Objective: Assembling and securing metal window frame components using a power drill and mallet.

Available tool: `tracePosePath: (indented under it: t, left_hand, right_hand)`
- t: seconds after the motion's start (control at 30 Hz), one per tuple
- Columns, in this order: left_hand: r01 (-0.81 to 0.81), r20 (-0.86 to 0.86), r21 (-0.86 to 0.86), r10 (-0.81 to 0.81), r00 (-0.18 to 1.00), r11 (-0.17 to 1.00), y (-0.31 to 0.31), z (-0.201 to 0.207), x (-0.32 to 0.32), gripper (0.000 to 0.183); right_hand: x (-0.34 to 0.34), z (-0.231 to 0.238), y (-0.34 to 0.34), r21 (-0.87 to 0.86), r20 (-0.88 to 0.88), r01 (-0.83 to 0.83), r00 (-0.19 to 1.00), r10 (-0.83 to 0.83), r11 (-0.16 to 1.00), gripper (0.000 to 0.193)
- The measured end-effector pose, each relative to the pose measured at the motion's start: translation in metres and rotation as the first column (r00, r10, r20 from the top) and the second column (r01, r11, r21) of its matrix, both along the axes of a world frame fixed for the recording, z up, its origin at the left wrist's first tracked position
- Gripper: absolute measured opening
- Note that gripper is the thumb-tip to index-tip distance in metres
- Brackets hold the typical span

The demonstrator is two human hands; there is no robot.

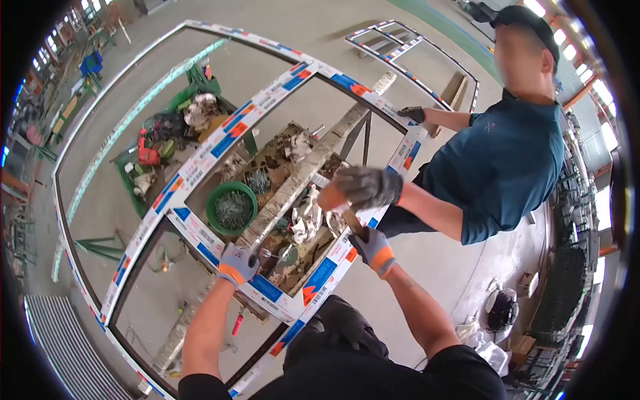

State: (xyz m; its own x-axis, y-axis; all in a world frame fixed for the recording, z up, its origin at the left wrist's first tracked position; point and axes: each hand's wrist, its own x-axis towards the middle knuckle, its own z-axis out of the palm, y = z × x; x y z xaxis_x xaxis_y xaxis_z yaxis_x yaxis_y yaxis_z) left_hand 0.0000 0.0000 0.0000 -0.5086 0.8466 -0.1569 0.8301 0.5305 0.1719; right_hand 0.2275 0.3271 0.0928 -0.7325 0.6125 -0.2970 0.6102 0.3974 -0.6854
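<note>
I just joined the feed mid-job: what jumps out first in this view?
A big white window frame with blue and orange stickers spans the middle. The left hand presses on its near rail; the right hand grips a wooden handle beside a co-worker's gloved hand. A green bowl sits below.

Wooden-handled hammer (351,222) over white frame (333,267)

Both gloves, left hand (237,265) and right hand (373,249), look knitted grey cloth with orange cuffs; beneath the fingers, the window frame (200,160) shows glossy white plastic under printed film.
</note>
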Motion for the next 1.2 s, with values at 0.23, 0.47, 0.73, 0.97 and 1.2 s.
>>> tracePosePath:
  t: [0.23, 0.47, 0.73, 0.97, 1.2]
  left_hand:
    - [0.062, -0.101, 0.156, -0.046, 0.994, 0.986, -0.003, 0.021, 0.023, 0.028]
    - [0.109, -0.103, 0.208, -0.089, 0.991, 0.972, -0.006, 0.007, 0.022, 0.025]
    - [0.084, -0.109, 0.075, -0.075, 0.991, 0.994, -0.004, 0.008, 0.022, 0.025]
    - [0.101, -0.137, 0.107, -0.086, 0.987, 0.989, 0.009, 0.012, 0.018, 0.026]
    - [0.046, -0.029, -0.076, -0.049, 0.998, 0.996, 0.009, 0.021, 0.013, 0.031]
  right_hand:
    - [0.080, 0.000, -0.048, 0.006, 0.143, -0.188, 0.972, 0.185, 0.982, 0.033]
    - [0.059, 0.000, -0.019, -0.069, 0.037, -0.120, 0.992, 0.123, 0.990, 0.038]
    - [-0.025, -0.007, 0.108, -0.057, -0.227, 0.116, 0.966, -0.126, 0.992, 0.042]
    - [-0.055, -0.076, 0.178, 0.647, 0.129, -0.424, 0.880, 0.457, 0.634, 0.030]
    - [-0.087, -0.072, 0.169, 0.405, 0.480, -0.625, 0.766, 0.428, 0.667, 0.048]
